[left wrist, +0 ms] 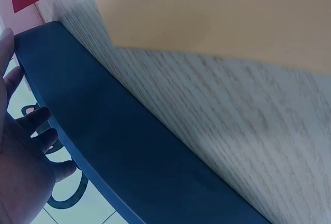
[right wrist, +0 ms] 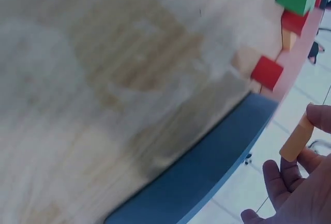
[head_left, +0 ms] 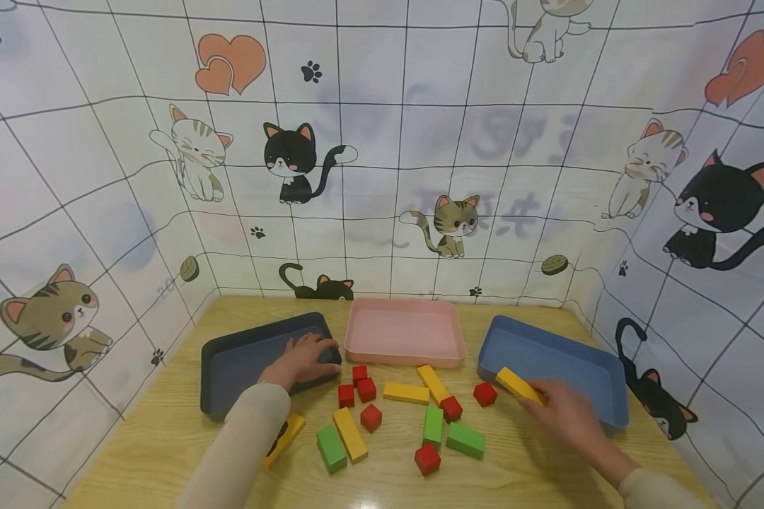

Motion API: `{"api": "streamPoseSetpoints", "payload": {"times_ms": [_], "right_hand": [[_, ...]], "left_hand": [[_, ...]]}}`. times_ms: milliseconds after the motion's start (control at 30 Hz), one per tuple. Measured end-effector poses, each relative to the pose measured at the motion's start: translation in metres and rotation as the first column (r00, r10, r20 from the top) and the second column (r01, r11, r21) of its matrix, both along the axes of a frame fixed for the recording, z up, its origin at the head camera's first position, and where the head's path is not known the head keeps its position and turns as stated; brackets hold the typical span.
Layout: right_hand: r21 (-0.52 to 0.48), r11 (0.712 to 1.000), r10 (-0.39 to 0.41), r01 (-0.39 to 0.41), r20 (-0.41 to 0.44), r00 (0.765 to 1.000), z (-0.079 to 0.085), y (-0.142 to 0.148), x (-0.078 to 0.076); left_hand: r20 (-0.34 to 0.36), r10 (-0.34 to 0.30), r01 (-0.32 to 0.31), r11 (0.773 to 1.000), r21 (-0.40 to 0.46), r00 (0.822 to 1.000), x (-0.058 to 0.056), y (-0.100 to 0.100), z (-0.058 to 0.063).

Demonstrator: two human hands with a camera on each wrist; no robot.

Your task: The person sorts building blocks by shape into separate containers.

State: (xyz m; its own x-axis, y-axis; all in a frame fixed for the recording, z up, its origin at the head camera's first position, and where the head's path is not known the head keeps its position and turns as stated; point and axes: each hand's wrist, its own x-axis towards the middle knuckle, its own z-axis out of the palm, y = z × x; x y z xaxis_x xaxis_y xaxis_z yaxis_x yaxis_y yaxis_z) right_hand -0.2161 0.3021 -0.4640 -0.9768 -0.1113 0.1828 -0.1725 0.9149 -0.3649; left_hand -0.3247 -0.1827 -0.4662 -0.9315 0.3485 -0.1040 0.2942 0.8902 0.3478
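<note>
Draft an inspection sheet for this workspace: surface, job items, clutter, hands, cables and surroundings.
Surface: light wood-grain table.
Job items: seven red cubes, four yellow oblong blocks and three green oblong blocks, loose; dark blue-grey, pink and blue rectangular plastic-looking trays.
Clutter: nothing seen.
Left hand: at the dark tray's rim; nothing visibly held.
Right hand: pinches another yellow oblong block by the blue tray.
Cables: nothing seen.
Surroundings: wrinkled white cat-print sheeting behind and on both sides.

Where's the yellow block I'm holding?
Head view, right side: the yellow block is in your right hand, by the blue tray, right of a red block.
</note>
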Motion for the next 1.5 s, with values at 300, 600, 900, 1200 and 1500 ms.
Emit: {"api": "streamPoseSetpoints", "payload": {"times_ms": [300,600,900,1200,1500], "right_hand": [[-0.023,1.0,-0.013,0.012,-0.032,0.999,0.002,0.017,-0.023],[-0.04,0.999,0.02,-0.02,0.003,1.0,0.006,0.028,-0.047],[-0.092,0.996,0.021,-0.01,0.116,0.993,-0.003,0.037,-0.069],[-0.157,0.983,0.115,-0.096,0.116,0.987,-0.02,0.035,-0.088],[-0.149,0.98,0.152,-0.133,0.12,0.981,-0.028,0.026,-0.099]], "left_hand": [[-0.007,-0.007,0.007,1.0,-0.001,1.0,0.001,0.0,0.001],[0.0,0.002,-0.002,1.0,-0.003,1.0,0.001,-0.001,0.0],[0.008,0.01,-0.01,1.0,-0.003,1.0,0.001,-0.001,-0.001],[-0.003,0.016,-0.016,1.0,-0.007,1.0,0.001,-0.001,-0.003],[-0.005,0.017,-0.017,1.0,-0.021,1.0,0.0,0.0,-0.002]]}}
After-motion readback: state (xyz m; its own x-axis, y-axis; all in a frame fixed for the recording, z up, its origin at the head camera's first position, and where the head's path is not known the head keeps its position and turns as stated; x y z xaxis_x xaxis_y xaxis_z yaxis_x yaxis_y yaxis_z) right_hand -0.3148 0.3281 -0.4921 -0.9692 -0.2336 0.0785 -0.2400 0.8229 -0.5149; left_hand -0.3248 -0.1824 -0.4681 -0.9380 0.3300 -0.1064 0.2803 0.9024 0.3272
